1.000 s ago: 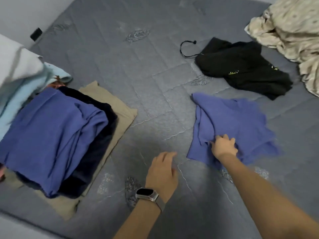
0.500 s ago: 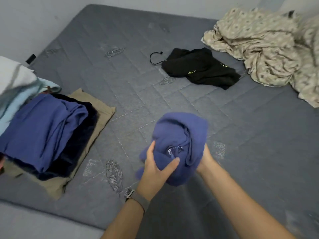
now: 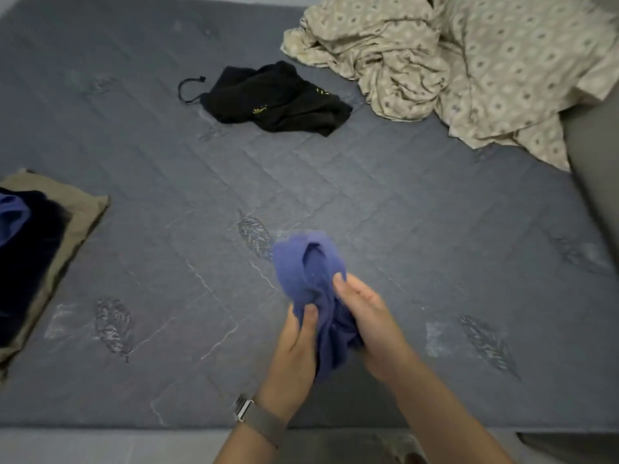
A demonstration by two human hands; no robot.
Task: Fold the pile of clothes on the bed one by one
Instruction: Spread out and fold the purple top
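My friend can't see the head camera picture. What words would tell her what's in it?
Two bare hands, the left hand and right hand, hold a bunched-up blue garment above a grey quilted bed. Farther off lie a crumpled black garment and a patterned beige sheet, with a stack of folded clothes at the left edge.
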